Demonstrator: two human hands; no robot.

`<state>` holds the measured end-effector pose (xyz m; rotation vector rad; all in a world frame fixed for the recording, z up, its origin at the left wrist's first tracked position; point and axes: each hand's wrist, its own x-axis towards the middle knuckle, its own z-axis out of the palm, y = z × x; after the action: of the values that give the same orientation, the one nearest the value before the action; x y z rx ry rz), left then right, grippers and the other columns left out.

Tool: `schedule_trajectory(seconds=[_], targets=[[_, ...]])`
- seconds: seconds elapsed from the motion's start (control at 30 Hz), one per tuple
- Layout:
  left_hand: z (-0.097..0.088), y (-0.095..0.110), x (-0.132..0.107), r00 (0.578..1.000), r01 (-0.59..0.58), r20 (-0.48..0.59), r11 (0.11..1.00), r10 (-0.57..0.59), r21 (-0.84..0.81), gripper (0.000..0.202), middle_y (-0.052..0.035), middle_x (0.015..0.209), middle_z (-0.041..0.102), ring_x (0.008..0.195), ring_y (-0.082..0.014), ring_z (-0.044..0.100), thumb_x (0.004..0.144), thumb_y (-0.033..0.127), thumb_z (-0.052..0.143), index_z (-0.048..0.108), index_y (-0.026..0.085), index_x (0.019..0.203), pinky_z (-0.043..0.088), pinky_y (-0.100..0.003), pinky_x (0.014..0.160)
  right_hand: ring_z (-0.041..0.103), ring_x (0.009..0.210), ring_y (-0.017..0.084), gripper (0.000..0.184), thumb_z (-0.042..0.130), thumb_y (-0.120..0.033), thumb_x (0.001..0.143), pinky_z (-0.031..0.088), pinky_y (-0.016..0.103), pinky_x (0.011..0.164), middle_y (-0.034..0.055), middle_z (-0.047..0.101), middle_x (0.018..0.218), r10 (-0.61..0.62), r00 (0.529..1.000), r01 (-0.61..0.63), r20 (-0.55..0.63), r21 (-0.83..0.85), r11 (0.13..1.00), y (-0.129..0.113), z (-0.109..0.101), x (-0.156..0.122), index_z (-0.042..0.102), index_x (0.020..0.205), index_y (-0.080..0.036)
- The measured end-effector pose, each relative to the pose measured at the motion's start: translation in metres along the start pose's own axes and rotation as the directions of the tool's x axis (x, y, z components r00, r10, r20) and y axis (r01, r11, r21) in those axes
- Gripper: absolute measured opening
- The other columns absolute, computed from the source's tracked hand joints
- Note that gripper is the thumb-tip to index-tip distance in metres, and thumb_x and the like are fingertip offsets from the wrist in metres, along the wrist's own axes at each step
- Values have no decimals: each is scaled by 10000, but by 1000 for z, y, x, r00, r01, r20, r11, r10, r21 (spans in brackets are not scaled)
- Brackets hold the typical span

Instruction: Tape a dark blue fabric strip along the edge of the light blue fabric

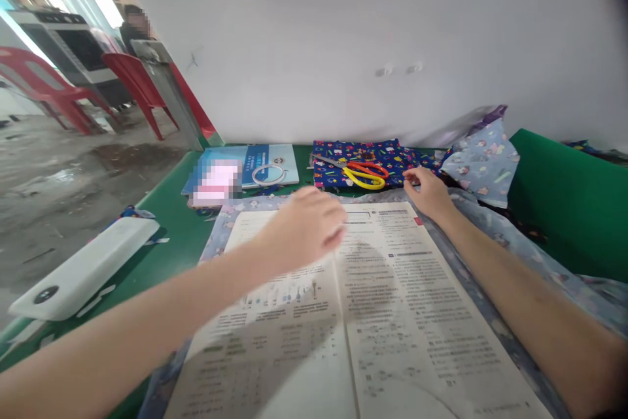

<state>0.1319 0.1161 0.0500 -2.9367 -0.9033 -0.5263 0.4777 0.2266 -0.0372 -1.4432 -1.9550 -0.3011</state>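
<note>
My left hand (314, 219), blurred by motion, hovers over the upper middle of an open book (387, 314). Its fingers curl away from me, so any grip is hidden. Past the book's top right corner is my right hand (426, 189), its thumb and fingers bent but apart, with nothing visible between them. It is close to dark blue patterned cloth (328, 174). The book lies on light grey-blue patterned cloth (490, 242). Scissors (363, 174) with one red and one yellow handle rest on the dark blue cloth.
A blue booklet (289, 167) with a pale ring (269, 175) stands behind the book. A long white device (88, 268) lies left on the green table (174, 236). A white panel (314, 59) rises behind. Red chairs (137, 82) and a person (132, 30) are farther left.
</note>
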Motion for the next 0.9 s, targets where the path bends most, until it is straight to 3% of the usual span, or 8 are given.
schedule_trajectory(seconds=[0.1,0.2,0.27,0.43,0.53,0.67,0.9], targets=[[15,-54,19,956,284,74,959,-284,14,303,-58,855,706,817,-205,647,942,259,396,673,179,849,471,-342,781,653,904,245,203,505,-227,837,511,398,857,103,678,964,38,999,-39,11,55,998,4,6,-3,583,1018,-181],[46,-92,18,916,399,81,914,-394,-69,317,-62,960,716,866,-206,653,942,244,374,684,177,934,481,-318,764,672,913,247,275,537,-268,844,519,409,865,90,698,970,119,993,-122,29,143,982,9,10,-8,557,1108,-191],[64,-107,11,927,374,38,927,-373,-35,308,-82,1070,698,984,-222,633,933,208,383,679,161,1003,469,-336,859,679,910,244,279,561,-300,845,520,410,868,83,705,963,130,991,-134,37,169,976,11,11,-11,560,1105,-199],[91,-118,-9,943,331,-55,937,-327,112,319,-90,1135,676,1090,-261,569,938,227,427,626,177,1182,403,-423,966,678,883,241,340,688,-411,763,524,400,857,71,704,941,154,984,-172,93,230,958,14,12,-14,598,1020,-208],[96,-121,-14,929,363,-123,923,-349,126,334,-86,1192,655,1137,-264,538,944,253,430,606,206,1224,382,-431,974,674,881,243,406,737,-467,701,524,394,849,64,709,936,192,973,-219,127,246,944,15,12,-14,627,995,-209],[97,-126,-17,908,406,-164,906,-385,123,376,-103,1208,649,1158,-274,521,933,235,440,556,197,1288,342,-447,995,661,876,252,349,693,-512,732,512,400,826,66,717,911,186,974,-206,131,160,965,17,9,-14,691,908,-211],[99,-133,-19,869,487,-155,868,-470,101,262,-74,1028,678,1082,-259,551,942,319,451,675,232,1046,330,-427,979,626,860,243,237,654,-464,801,484,409,835,44,701,834,27,994,-45,102,180,983,14,1,-18,707,758,-237]])
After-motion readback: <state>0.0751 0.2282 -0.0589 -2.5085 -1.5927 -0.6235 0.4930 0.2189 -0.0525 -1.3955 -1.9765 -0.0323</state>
